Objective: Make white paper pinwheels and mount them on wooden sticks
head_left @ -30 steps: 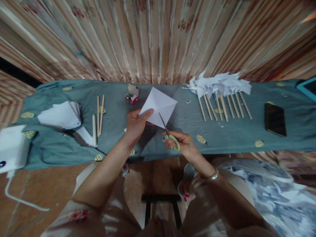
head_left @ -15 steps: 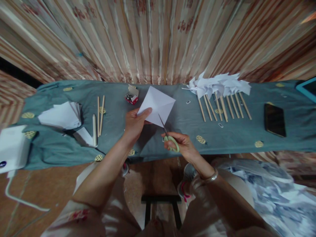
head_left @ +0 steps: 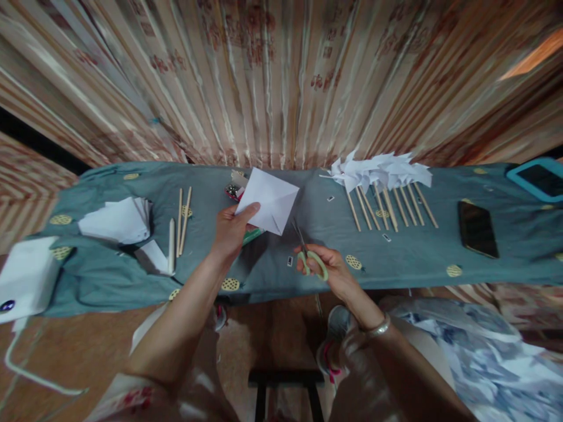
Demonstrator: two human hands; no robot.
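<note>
My left hand (head_left: 234,228) pinches a square sheet of white paper (head_left: 271,198) at its left corner, thumb on top. Crease lines run across the sheet, and a cut slit shows at its near corner. In my right hand (head_left: 328,265) are scissors (head_left: 313,262) with pale green handles. Their blades point at the paper's near corner, slightly parted and just clear of it. A small open box (head_left: 234,189) of shiny metal pieces is partly hidden behind the paper. Something green (head_left: 253,235) shows beneath my left hand.
Several white paper pinwheels (head_left: 382,174) on wooden sticks lie at the right, near a phone (head_left: 478,228) and a blue-framed tablet (head_left: 541,179). Leftward are stacked paper sheets (head_left: 116,221), two wooden sticks (head_left: 183,223), a pale pen-like tool (head_left: 171,246) and a white device (head_left: 27,278).
The scissors have come away from the paper, moving slightly right, and a slit now shows at its near corner. The view has shifted a little, and the green thing has come into sight.
</note>
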